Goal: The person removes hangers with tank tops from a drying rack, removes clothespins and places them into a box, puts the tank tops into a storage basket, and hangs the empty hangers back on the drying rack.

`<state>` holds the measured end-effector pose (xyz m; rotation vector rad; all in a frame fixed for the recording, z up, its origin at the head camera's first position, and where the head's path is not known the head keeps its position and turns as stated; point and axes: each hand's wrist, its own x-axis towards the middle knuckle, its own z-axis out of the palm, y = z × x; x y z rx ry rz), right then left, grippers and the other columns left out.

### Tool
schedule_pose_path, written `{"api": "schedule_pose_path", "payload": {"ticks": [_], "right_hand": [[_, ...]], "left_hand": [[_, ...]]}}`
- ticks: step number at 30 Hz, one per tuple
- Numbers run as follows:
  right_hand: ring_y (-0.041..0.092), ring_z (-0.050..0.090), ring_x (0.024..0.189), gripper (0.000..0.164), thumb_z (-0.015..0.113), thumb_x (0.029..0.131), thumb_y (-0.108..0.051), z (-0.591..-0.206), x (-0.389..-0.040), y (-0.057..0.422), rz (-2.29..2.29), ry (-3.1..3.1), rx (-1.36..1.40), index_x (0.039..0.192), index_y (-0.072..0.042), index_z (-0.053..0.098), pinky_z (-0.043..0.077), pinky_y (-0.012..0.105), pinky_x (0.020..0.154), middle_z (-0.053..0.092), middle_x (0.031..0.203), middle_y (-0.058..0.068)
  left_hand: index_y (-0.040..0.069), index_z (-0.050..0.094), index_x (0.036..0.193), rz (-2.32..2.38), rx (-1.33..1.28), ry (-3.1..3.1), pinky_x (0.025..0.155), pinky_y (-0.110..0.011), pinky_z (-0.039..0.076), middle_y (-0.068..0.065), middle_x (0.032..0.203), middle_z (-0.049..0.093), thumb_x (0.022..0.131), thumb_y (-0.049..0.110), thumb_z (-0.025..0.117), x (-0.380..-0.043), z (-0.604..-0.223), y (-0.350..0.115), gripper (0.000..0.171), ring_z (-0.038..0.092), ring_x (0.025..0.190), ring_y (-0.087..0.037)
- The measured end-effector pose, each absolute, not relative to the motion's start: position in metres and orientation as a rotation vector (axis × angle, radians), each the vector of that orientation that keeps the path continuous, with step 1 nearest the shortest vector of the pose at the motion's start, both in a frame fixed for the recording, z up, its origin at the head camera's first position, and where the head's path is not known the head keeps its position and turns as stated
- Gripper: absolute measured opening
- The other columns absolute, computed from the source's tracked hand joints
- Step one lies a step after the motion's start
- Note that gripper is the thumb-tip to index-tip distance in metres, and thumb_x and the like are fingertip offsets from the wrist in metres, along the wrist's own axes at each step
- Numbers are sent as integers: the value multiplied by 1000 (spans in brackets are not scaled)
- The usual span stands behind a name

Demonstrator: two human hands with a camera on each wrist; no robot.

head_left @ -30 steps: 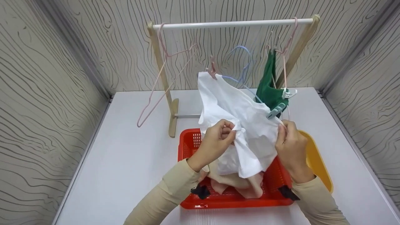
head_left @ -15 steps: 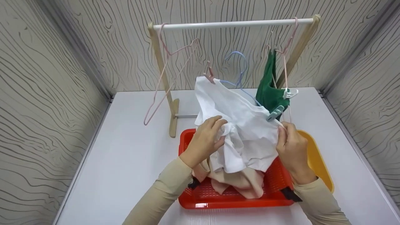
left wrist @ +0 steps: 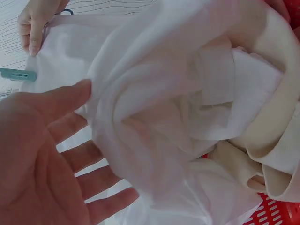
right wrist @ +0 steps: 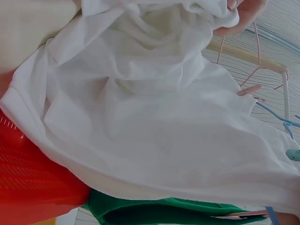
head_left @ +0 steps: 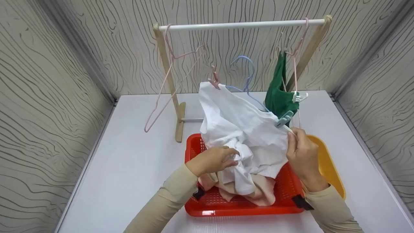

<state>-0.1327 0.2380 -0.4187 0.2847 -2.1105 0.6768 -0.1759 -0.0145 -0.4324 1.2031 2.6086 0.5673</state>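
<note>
A white sleeveless top [head_left: 249, 126] hangs tilted on a blue hanger [head_left: 248, 84]. A pink clothespin [head_left: 214, 81] grips its left shoulder and a teal clothespin [head_left: 284, 119] its right. My right hand [head_left: 302, 155] pinches the top's right shoulder edge by the hanger's end, just below the teal clothespin. At the bunched lower front is my left hand [head_left: 214, 159]; in the left wrist view its fingers [left wrist: 96, 180] are fairly straight and spread, touching the white cloth. Part of the hanger is hidden inside the top.
A red basket [head_left: 245, 212] holding beige cloth [head_left: 263, 195] stands beneath the top. Partly behind it is a yellow basket [head_left: 326, 165]. The rack [head_left: 239, 25] carries a bare pink hanger [head_left: 161, 85] and a green garment [head_left: 279, 97] clipped to another pink hanger.
My left hand has let go of the bunched cloth and moved left, then down along it. The top and blue hanger have shifted slightly down and left. My right hand has hardly moved.
</note>
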Motion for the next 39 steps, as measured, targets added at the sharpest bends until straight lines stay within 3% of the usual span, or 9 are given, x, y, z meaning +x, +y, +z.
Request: {"api": "schedule_pose_path", "payload": {"ticks": [8,17,24,32,39], "right_hand": [[26,46,46,8,61,89,2,-421,-133,239,685,-2105,309,94,8,59,42,18,47,53,58,15],[23,49,48,10,63,86,7,-424,-132,244,751,-2145,374,95,7,59,40,3,56,53,59,12],[14,49,49,15,64,82,12,-425,-131,249,792,-2158,403,95,7,60,41,2,59,61,65,12],[10,51,50,18,65,79,14,-430,-133,255,821,-2145,434,95,6,61,43,1,62,63,67,12],[5,35,48,14,64,79,15,-435,-137,259,836,-2111,443,91,9,60,33,6,49,48,56,11]], "left_hand": [[23,63,127,325,1134,2492,92,-23,54,-2,112,73,94,32,61,-162,-450,-1,35,68,100,-15],[31,64,125,164,882,2295,100,-26,48,3,114,70,91,34,64,-150,-459,4,34,60,97,-12],[27,66,123,36,961,2198,102,-22,45,8,124,68,96,33,55,-144,-467,6,30,61,114,-10],[21,71,114,250,901,2230,87,-21,49,3,100,71,95,29,60,-147,-467,-8,24,55,83,-8],[19,72,112,298,1018,2284,94,-20,49,4,106,74,95,28,59,-149,-465,-16,23,65,97,-10]]}}
